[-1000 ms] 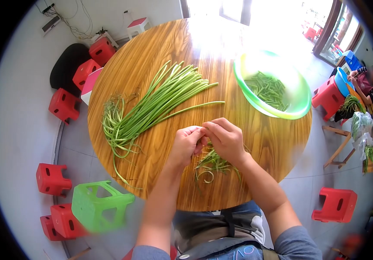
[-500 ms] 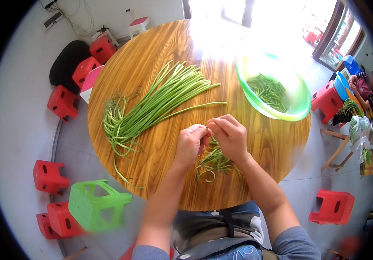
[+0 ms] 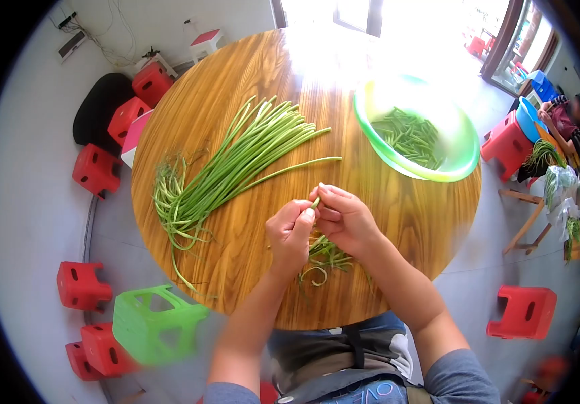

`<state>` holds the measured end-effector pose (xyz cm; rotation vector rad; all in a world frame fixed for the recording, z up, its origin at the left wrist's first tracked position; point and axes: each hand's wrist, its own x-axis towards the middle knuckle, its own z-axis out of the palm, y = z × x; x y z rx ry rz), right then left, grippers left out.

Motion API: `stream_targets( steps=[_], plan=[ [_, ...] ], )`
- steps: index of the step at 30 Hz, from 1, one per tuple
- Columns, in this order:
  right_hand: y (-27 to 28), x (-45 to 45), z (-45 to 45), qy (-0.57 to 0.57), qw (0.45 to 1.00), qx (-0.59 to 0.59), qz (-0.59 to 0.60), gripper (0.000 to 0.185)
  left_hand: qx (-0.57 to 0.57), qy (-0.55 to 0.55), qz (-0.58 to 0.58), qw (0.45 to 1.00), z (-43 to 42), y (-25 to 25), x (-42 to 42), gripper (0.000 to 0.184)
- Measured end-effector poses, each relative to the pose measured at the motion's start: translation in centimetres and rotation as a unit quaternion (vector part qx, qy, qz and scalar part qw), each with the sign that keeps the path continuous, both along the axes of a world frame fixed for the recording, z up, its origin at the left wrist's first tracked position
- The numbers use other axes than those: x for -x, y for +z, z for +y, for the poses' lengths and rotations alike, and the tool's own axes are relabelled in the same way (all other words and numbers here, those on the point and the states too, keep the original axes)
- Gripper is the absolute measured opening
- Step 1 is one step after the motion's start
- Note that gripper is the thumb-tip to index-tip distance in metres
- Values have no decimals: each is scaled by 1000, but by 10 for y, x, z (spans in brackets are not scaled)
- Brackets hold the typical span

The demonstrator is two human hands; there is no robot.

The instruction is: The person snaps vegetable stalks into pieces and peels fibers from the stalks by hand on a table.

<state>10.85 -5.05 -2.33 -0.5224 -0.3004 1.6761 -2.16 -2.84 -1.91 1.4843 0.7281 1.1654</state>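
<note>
My left hand (image 3: 291,232) and my right hand (image 3: 345,217) meet over the near half of the round wooden table (image 3: 411,229). Between their fingertips is a short green stem piece (image 3: 315,203), gripped by both. Below my hands lies a small heap of curly green trimmings (image 3: 327,256), partly hidden by them. A bundle of long green stems (image 3: 243,158) rests to the left, its thin curled ends at the far left. The green basin (image 3: 431,176) at the upper right holds many short cut green pieces (image 3: 407,138).
Red stools (image 3: 96,170) and a green stool (image 3: 155,325) stand on the floor at the left, another red stool (image 3: 522,312) at the right. Another person (image 3: 564,121) sits at the far right beside a blue basin (image 3: 529,120) and more green stems.
The green stem piece now shows between my fingertips, where it was hardly visible earlier. My left thumb has come up against it, and my right hand has turned slightly. The view has shifted a little.
</note>
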Motion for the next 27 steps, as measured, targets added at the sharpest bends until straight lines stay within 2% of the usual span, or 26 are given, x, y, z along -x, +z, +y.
stream_targets(
  steps=[2,5,6,7,9,10,11,13,14,17,20,21,23,25,26,27],
  plan=[
    [-7,0,1,8,1000,-2,19,15,-35,17,-2,999,0,-5,-2,12],
    [0,3,-1,-7,1000,12,-9,16,48,25,-57,997,-3,-1,-4,14],
    [-2,2,-1,-21,999,-14,-22,15,47,33,-42,997,-2,-3,-4,14],
    [-1,4,-2,-75,985,-60,-141,14,46,40,-28,998,2,-7,-2,15],
    [0,10,-3,-178,898,-149,-372,13,146,40,-102,983,6,-9,-4,16],
    [-8,7,1,-264,756,-257,-541,13,246,31,-188,950,8,-8,-7,16],
    [-9,10,0,-302,705,-280,-578,14,341,21,-271,900,9,-7,-9,16],
    [-5,21,-3,-375,591,-319,-639,16,354,7,-291,889,11,-11,-6,16],
    [-8,21,-3,-374,553,-340,-662,20,366,10,-295,883,12,-11,-6,16],
    [-10,21,-3,-386,494,-348,-697,21,376,14,-281,883,10,-9,-6,16],
    [-5,12,0,-381,580,-289,-660,15,330,-9,-208,921,11,0,-12,16],
    [-3,6,3,-389,592,-268,-653,10,309,-20,-174,935,10,4,-13,16],
    [6,-3,1,-312,712,-163,-607,8,252,-45,-51,965,7,10,-8,16],
    [4,-6,2,-289,746,-144,-582,10,170,-58,84,980,6,14,-8,16],
    [4,-7,2,-278,762,-134,-570,11,99,-34,116,988,6,8,-9,16],
    [4,-7,1,-283,736,-165,-592,10,110,-27,113,987,7,7,-7,16]
  ],
)
